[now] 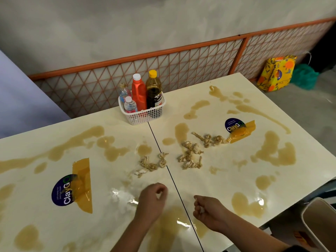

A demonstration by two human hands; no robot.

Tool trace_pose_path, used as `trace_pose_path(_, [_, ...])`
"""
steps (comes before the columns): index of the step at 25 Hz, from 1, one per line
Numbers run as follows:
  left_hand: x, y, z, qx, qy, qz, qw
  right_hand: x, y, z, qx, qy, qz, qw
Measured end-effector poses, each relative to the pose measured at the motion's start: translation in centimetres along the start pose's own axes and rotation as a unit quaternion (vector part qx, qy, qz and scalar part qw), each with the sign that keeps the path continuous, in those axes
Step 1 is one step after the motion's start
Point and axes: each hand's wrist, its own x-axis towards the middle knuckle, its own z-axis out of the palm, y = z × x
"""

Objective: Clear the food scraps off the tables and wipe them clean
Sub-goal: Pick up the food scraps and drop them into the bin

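Two cream tables (54,139) stand side by side, split by a dark seam and streaked with brown liquid spills (274,151). Pale, twisted food scraps lie in clumps: one left of the seam (151,164), a bigger one right of it (190,157), and a strand further back (207,139). My left hand (152,199) hovers over the left table near the seam, fingers loosely curled, nothing visible in it. My right hand (207,210) sits over the right table, its fingers curled round small white scraps (201,210).
A white basket (145,115) with sauce and water bottles stands at the back on the seam. Blue round stickers with brown tape (67,190) (236,126) mark each table. A pale bin (320,222) stands at the lower right. An orange mesh fence (181,64) runs behind.
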Motion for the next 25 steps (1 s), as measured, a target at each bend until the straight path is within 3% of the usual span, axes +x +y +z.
trace_pose_path(2, [2.4,-2.7,-1.3,0.065,0.088,-0.023,0.994,-0.2,0.1,-1.4,0.003,0.005,0.003,1.000])
trace_pose_path(4, [5.0,-4.7,-2.5,0.178,0.112,-0.035,0.977,-0.4,0.4,-2.6,0.008,0.004,0.011,1.000])
trace_pose_path(7, [7.9,-7.4,-3.2,0.328,0.048,-0.040,0.943,-0.6,0.9,-3.4,0.006,-0.016,0.034,0.999])
trace_pose_path(11, [8.4,-8.4,-2.9,0.330,0.015,0.006,0.944,-0.9,0.7,-4.1,-0.009,-0.041,0.032,0.999])
trace_pose_path(15, [7.1,-7.3,-2.8,0.233,0.060,-0.006,0.971,-1.1,0.2,-6.5,-0.005,-0.049,0.025,0.998])
trace_pose_path(19, [4.3,-3.5,-2.0,0.022,0.036,-0.104,0.994,-1.7,0.2,-8.2,-0.032,-0.078,0.009,0.996])
trace_pose_path(22, [3.3,-1.7,-1.2,-0.182,0.002,-0.197,0.963,-2.4,0.3,-8.5,-0.007,-0.089,-0.018,0.996])
trace_pose_path(25, [2.6,0.6,0.3,-0.312,-0.021,-0.248,0.917,-3.0,-0.5,-8.8,0.057,-0.103,-0.033,0.992])
